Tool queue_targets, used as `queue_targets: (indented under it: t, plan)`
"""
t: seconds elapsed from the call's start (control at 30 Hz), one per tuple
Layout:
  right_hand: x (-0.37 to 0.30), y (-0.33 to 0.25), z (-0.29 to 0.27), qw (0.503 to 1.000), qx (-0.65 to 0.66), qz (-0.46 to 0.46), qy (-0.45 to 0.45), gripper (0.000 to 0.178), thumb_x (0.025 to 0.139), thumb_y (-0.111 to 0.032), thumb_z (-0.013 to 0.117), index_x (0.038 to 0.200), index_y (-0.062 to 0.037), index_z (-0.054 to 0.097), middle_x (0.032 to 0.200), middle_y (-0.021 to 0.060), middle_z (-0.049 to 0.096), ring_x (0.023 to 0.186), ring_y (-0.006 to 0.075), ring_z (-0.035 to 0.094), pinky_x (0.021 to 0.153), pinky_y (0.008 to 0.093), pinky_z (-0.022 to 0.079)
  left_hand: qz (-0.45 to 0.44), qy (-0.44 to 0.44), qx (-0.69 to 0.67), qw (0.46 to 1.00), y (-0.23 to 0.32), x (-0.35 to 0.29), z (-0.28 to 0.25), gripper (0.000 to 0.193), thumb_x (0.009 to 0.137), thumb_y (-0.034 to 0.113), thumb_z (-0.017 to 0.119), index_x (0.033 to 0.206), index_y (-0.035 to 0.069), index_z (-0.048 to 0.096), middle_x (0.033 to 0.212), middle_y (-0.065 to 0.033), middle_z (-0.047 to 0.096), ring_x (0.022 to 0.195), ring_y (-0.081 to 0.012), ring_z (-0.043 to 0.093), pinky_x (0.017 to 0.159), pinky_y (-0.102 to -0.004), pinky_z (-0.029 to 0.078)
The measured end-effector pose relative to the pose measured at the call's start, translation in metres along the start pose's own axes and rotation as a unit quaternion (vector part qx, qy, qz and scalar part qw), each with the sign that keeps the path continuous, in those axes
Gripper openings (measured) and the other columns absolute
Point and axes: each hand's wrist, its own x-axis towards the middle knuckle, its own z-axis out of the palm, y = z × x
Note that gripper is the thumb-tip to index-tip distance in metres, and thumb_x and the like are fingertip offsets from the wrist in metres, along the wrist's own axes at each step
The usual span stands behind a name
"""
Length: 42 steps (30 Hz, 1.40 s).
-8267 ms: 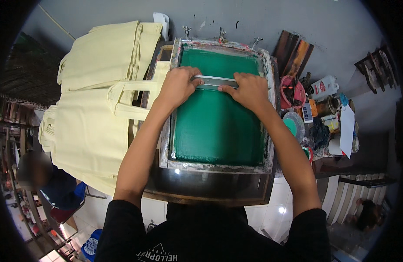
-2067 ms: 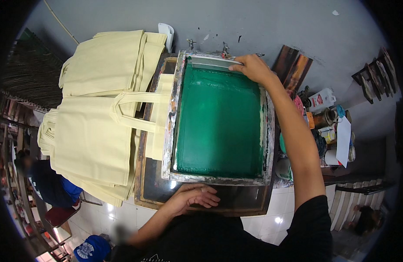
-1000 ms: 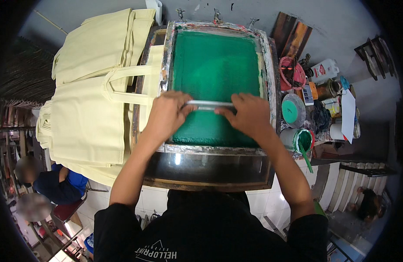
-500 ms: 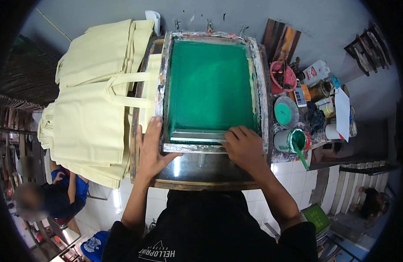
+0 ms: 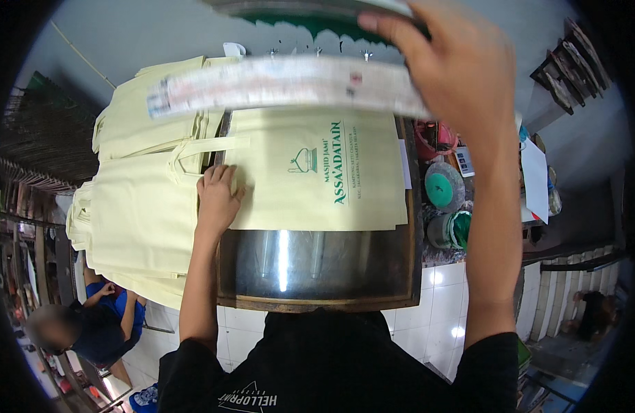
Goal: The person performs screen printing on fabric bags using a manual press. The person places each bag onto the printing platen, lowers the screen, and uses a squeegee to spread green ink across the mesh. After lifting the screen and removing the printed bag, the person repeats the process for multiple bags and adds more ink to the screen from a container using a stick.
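My right hand is raised high at the upper right, its fingers closed round a long squeegee with green ink along its ragged lower edge. Beneath it, the worn white rim of the screen-printing frame is lifted and blurred; its right end passes behind my hand. A pale yellow tote bag lies flat below, bearing a green print at its middle and right. At that bag's left edge rests my left hand, fingers apart, near a handle. Whether it pinches any fabric is hidden.
Stacked pale yellow tote bags lie to the left. A dark glossy board supports the printed bag. On the right are a bowl of green ink, an ink tub and a pink basket. Another person sits at lower left.
The screen frame has come up off the board, uncovering the printed tote bag. My right hand has risen with the squeegee. My left hand has left the frame's corner for the bag's left edge.
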Motion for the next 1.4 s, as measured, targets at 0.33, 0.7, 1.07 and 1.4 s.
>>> queue_targets:
  t: [0.33, 0.7, 1.07, 1.4]
  plan:
    - [0.067, 0.028, -0.002, 0.996, 0.043, 0.082, -0.011, 0.036, 0.090, -0.033, 0.071, 0.088, 0.0025, 0.073, 0.078, 0.0246, 0.069, 0.073, 0.0410, 0.066, 0.070, 0.0476, 0.050, -0.110, -0.136, -0.120, 0.977, -0.027, 0.028, 0.008, 0.026, 0.079, 0.007, 0.073, 0.104, 0.007, 0.067, 0.098, -0.0119, 0.068, 0.101, -0.0285, 0.061, 0.093, -0.0436, 0.041]
    - [0.089, 0.053, 0.010, 0.992, 0.049, 0.111, -0.028, 0.039, 0.090, -0.033, 0.071, 0.099, 0.0040, 0.077, 0.090, 0.0261, 0.074, 0.082, 0.0393, 0.071, 0.081, 0.0451, 0.054, -0.209, 0.003, -0.224, 0.952, -0.166, -0.012, -0.167, 0.033, 0.085, 0.005, 0.066, 0.118, 0.003, 0.062, 0.092, -0.0043, 0.062, 0.086, -0.0145, 0.060, 0.080, -0.0301, 0.050]
    - [0.086, 0.069, 0.017, 0.996, 0.008, 0.080, -0.037, 0.043, 0.089, -0.035, 0.072, 0.095, 0.0079, 0.076, 0.090, 0.0295, 0.072, 0.085, 0.0423, 0.071, 0.083, 0.0470, 0.055, -0.041, 0.002, -0.194, 0.980, 0.048, 0.082, 0.010, 0.063, 0.091, 0.028, 0.074, 0.143, 0.000, 0.052, 0.134, -0.0239, 0.062, 0.125, -0.0388, 0.059, 0.108, -0.0446, 0.044]
    - [0.087, 0.065, 0.009, 0.991, 0.059, 0.096, -0.074, 0.039, 0.092, -0.031, 0.071, 0.103, 0.0064, 0.076, 0.099, 0.0287, 0.073, 0.091, 0.0411, 0.071, 0.085, 0.0470, 0.055, 0.045, -0.247, -0.068, 0.966, 0.239, 0.158, 0.139, 0.097, 0.089, 0.071, 0.057, 0.163, 0.016, 0.025, 0.170, -0.0250, 0.002, 0.156, -0.0471, -0.006, 0.120, -0.0699, -0.001]
